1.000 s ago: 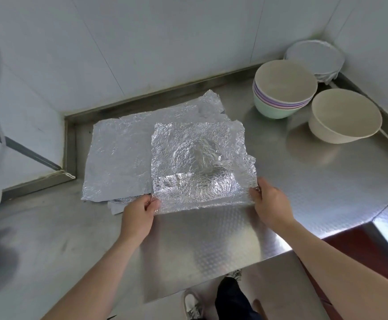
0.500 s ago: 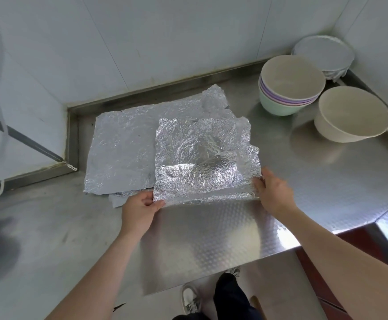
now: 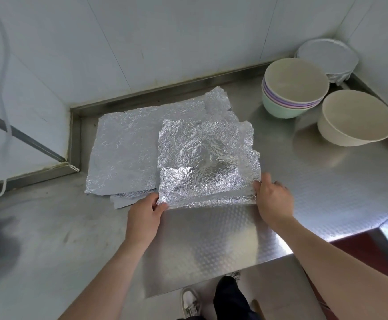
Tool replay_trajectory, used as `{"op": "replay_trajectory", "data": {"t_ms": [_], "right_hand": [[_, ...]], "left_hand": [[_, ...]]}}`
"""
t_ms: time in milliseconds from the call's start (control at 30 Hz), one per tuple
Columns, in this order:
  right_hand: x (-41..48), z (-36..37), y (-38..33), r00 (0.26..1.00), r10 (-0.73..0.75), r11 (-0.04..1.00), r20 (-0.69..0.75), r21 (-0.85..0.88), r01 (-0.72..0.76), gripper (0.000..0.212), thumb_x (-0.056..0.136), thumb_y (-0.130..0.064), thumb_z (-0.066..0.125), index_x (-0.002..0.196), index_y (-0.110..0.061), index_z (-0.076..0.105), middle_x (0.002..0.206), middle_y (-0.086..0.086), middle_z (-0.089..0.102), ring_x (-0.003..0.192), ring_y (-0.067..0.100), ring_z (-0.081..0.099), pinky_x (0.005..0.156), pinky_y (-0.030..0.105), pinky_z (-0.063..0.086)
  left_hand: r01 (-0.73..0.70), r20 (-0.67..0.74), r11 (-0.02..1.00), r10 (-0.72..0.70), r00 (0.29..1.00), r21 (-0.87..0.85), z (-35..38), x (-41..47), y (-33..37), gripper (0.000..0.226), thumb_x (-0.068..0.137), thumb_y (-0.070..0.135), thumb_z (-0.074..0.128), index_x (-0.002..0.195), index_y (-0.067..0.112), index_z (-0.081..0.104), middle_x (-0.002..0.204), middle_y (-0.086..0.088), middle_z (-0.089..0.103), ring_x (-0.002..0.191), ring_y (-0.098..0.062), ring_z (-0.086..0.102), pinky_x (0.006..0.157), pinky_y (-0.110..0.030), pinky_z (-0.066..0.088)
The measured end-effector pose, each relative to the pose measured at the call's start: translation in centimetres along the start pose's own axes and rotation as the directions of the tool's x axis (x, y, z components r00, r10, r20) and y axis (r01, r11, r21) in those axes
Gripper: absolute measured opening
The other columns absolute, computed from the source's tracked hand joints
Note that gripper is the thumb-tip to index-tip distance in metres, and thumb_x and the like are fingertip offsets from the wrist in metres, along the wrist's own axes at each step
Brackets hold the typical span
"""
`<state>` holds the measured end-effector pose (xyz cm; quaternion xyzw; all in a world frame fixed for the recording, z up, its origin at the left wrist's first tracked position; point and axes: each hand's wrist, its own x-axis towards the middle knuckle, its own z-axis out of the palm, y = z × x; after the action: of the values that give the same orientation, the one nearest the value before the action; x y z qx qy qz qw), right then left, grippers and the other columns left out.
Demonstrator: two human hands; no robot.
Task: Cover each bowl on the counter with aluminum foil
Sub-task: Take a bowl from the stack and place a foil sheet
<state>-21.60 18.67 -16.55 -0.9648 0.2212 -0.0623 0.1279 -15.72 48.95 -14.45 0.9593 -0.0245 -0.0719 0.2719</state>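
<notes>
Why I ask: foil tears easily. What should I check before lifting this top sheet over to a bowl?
1. Left hand pinches the near left corner of the top sheet: ok.
2. Right hand holds its near right corner: ok.
3. Top sheet separated from the pile beneath: cannot tell.
4. Sheet untorn: crumpled, far edge ragged, no hole visible: ok.
5. An uncovered bowl is ready: the single bowl stands open and empty: ok.
6. Counter between sheet and bowl is bare: ok.
</notes>
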Motion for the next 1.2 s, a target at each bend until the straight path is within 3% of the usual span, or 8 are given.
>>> {"op": "replay_trajectory", "data": {"t_ms": [300, 467, 600, 767, 867, 967, 1067, 1200], "right_hand": [[0.2, 0.0, 0.0, 0.995, -0.072, 0.997, -0.067, -0.041, 0.069, 0.029, 0.076, -0.007, 0.079, 0.074, -0.001, 0.051, 0.042, 0.018, 0.05, 0.037, 0.033, 0.051, 0.047, 0.034, 0.044], [0.4, 0.4, 0.4, 1.0, -0.013, 1.0, -0.017, 0.001, 0.013, 0.022, 0.092, -0.018, 0.063, 0.085, 0.0, 0.052, 0.057, 0.024, 0.059, 0.055, 0.039, 0.06, 0.058, 0.038, 0.04], [1.2, -0.9, 0.5, 0.977, 0.135, 0.946, 0.165, 0.272, -0.177, 0.032, 0.095, -0.041, 0.055, 0.103, -0.01, 0.058, 0.082, 0.008, 0.068, 0.083, 0.032, 0.063, 0.074, 0.04, 0.045], [1.6, -2.1, 1.3, 0.923, 0.181, 0.732, 0.339, 0.581, -0.356, 0.025, 0.08, -0.034, 0.076, 0.076, -0.015, 0.061, 0.069, -0.001, 0.062, 0.066, 0.017, 0.054, 0.065, 0.032, 0.041], [1.3, -2.3, 1.1, 0.946, 0.133, 0.791, 0.295, 0.544, -0.281, 0.032, 0.086, -0.023, 0.071, 0.065, -0.021, 0.048, 0.058, -0.006, 0.047, 0.059, 0.015, 0.042, 0.057, 0.031, 0.031], [1.2, -2.1, 0.8, 0.967, 0.079, 0.84, 0.242, 0.506, -0.195, 0.024, 0.093, -0.019, 0.062, 0.075, -0.019, 0.046, 0.058, -0.008, 0.043, 0.062, 0.02, 0.042, 0.057, 0.031, 0.026], [1.1, -1.8, 0.4, 0.975, 0.076, 0.882, 0.209, 0.441, -0.163, 0.016, 0.095, -0.024, 0.058, 0.094, -0.008, 0.054, 0.065, 0.0, 0.051, 0.068, 0.028, 0.052, 0.061, 0.031, 0.031], [0.9, -1.3, -0.1, 0.97, 0.105, 0.941, 0.22, 0.292, -0.168, 0.028, 0.098, -0.029, 0.053, 0.112, -0.005, 0.054, 0.092, 0.019, 0.066, 0.09, 0.04, 0.06, 0.066, 0.037, 0.038]], "left_hand": [[-0.025, 0.015, 0.999, 0.024, 1.0, 0.047, -0.3, 0.2, 0.1, 0.017, 0.089, 0.026, 0.067, 0.086, 0.01, 0.06, 0.061, 0.007, 0.047, 0.063, -0.02, 0.046, 0.059, -0.032, 0.026], [-0.014, 0.047, 0.999, 0.012, 0.999, 0.037, -0.3, 0.5, 0.1, 0.014, 0.088, 0.024, 0.067, 0.087, 0.011, 0.062, 0.06, 0.005, 0.049, 0.063, -0.021, 0.047, 0.058, -0.034, 0.029], [0.114, 0.06, 0.975, -0.104, 0.993, -0.19, -0.6, 0.6, -0.8, 0.022, 0.085, 0.025, 0.071, 0.075, 0.008, 0.061, 0.063, -0.008, 0.06, 0.06, -0.023, 0.052, 0.06, -0.035, 0.039], [0.174, 0.101, 0.919, -0.148, 0.984, -0.354, -1.2, 0.7, -1.7, 0.013, 0.087, 0.029, 0.07, 0.083, 0.017, 0.068, 0.077, -0.008, 0.071, 0.075, -0.024, 0.065, 0.074, -0.042, 0.049], [0.157, 0.111, 0.911, -0.123, 0.986, -0.382, -1.3, 0.5, -1.0, 0.01, 0.09, 0.022, 0.066, 0.083, 0.029, 0.065, 0.079, 0.009, 0.073, 0.082, -0.01, 0.068, 0.078, -0.033, 0.049], [0.14, 0.099, 0.936, -0.114, 0.989, -0.321, -1.3, 0.5, -0.3, 0.016, 0.092, 0.027, 0.063, 0.076, 0.027, 0.059, 0.067, 0.01, 0.067, 0.066, -0.002, 0.062, 0.062, -0.02, 0.042], [0.145, 0.065, 0.958, -0.133, 0.989, -0.248, -0.9, 0.7, -0.4, 0.022, 0.092, 0.032, 0.063, 0.073, 0.023, 0.056, 0.066, 0.006, 0.065, 0.065, -0.014, 0.061, 0.059, -0.027, 0.041], [0.169, 0.054, 0.945, -0.161, 0.986, -0.279, -0.4, 0.4, -0.4, 0.015, 0.091, 0.029, 0.065, 0.078, 0.026, 0.059, 0.066, 0.015, 0.067, 0.068, -0.004, 0.064, 0.064, -0.03, 0.046]]}}
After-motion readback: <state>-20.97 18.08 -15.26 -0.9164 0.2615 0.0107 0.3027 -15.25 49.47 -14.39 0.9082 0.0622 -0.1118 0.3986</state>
